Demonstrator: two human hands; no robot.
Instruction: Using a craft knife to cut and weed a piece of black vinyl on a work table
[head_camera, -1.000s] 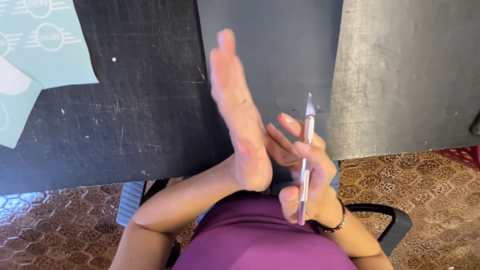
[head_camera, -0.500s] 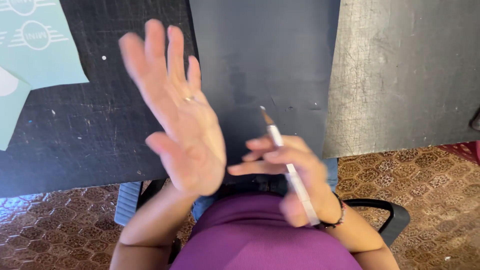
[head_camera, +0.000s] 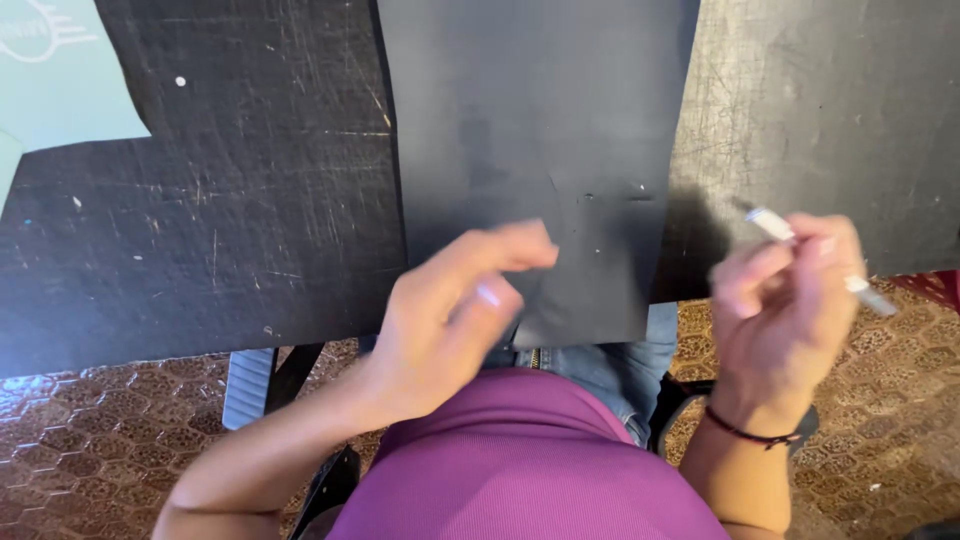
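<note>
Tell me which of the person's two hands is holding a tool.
The right hand: its fingers pinch a slim silver craft knife. The left hand is empty, hovering over the dark sheet.

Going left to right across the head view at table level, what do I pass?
Pale green paper sheet → scratched black cutting mat → smooth dark grey sheet → left hand → right hand holding a slim silver craft knife over the worn grey tabletop.
</note>
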